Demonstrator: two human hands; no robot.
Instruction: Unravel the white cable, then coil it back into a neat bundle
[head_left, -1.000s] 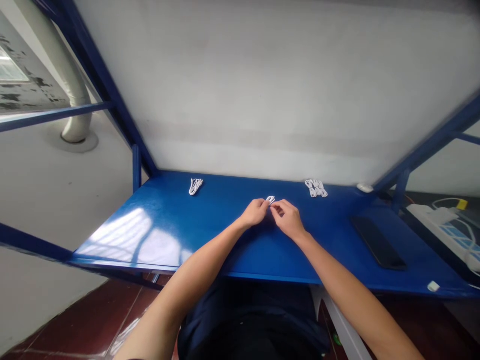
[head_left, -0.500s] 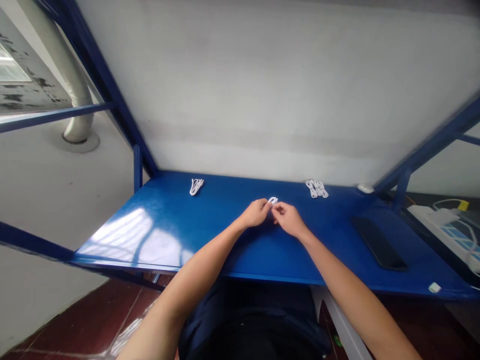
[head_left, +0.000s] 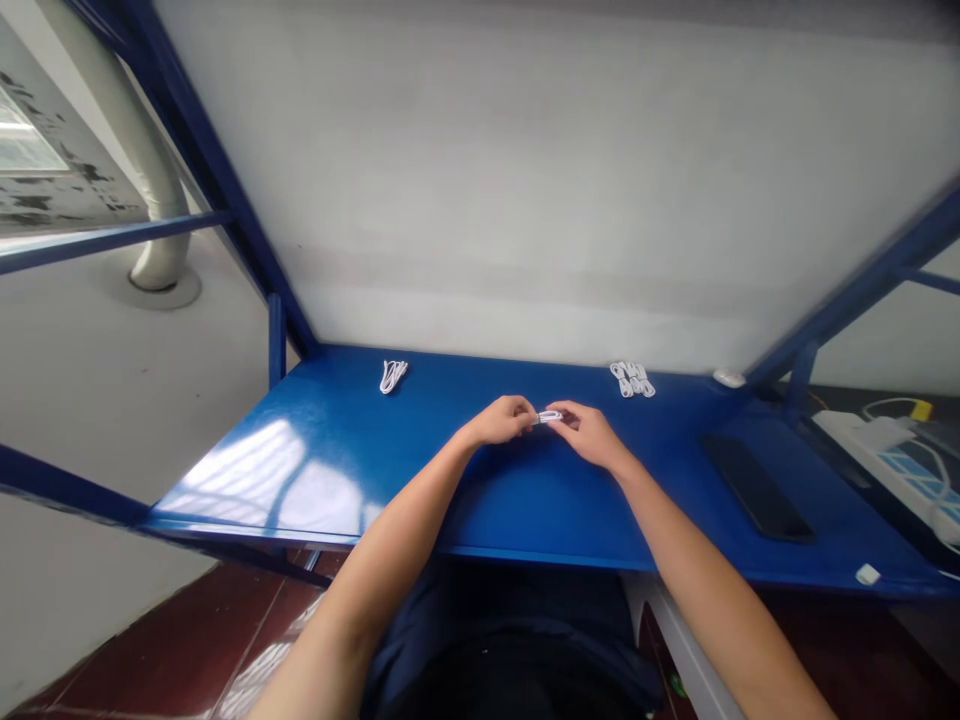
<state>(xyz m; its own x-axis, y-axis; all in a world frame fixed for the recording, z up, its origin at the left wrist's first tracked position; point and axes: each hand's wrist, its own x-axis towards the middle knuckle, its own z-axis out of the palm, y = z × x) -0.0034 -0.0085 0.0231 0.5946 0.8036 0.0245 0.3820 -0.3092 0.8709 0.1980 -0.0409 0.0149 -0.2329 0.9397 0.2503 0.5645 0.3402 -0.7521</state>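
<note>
A person seated at a blue table (head_left: 315,470) pinches a small white cable bundle (head_left: 550,416) between the fingertips of both hands, just above the tabletop near its middle. The left hand (head_left: 501,421) has its fingers curled in, thumb and forefinger closed on the bundle's left end; the right hand (head_left: 592,436) closes on the right end in the same way, so the bundle spans the narrow gap between them. The hold looks slight, fingertips only, and the bundle is too small to tell whether it is tied or loose; if it is loose, a slackened pinch on either side could let the coil spring open or drop to the table, and pulling the two ends apart could undo the winding. To the right, well apart from the hands, a dark flat device (head_left: 756,486) lies on the table and a small white piece (head_left: 867,574) sits at the near right edge, where a sweep of the forearm might knock it off. Farther back, along the wall, a loose coiled white cable (head_left: 391,375) lies to the left and a cluster of wound white cables (head_left: 632,378) to the right, with a small white object (head_left: 729,378) beyond that.
</note>
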